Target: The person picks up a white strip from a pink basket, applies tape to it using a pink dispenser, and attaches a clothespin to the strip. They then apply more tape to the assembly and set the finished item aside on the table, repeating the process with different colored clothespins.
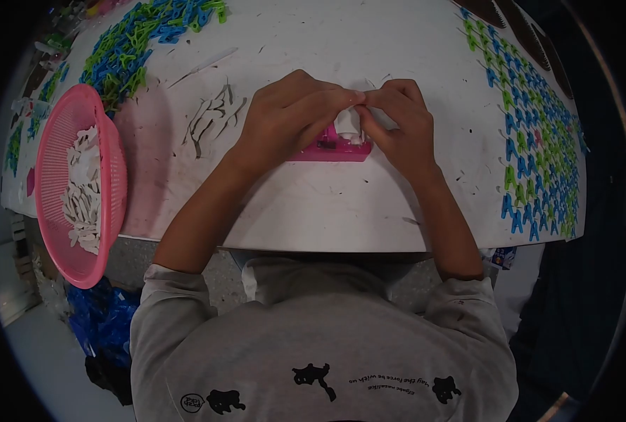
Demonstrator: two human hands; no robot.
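Even, fairly bright overhead light falls on the white bench [369,211], casting soft shadows beside the pink basket [116,176], while a fisheye lens bends the edges, darkens the corners into black vignette, and softens distant detail.

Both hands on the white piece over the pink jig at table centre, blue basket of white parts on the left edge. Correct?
Not quite: the basket is pink, not blue, as the head view shows. The rest stands: left hand and right hand pinch the white piece over the pink jig, white parts in the basket at the left.
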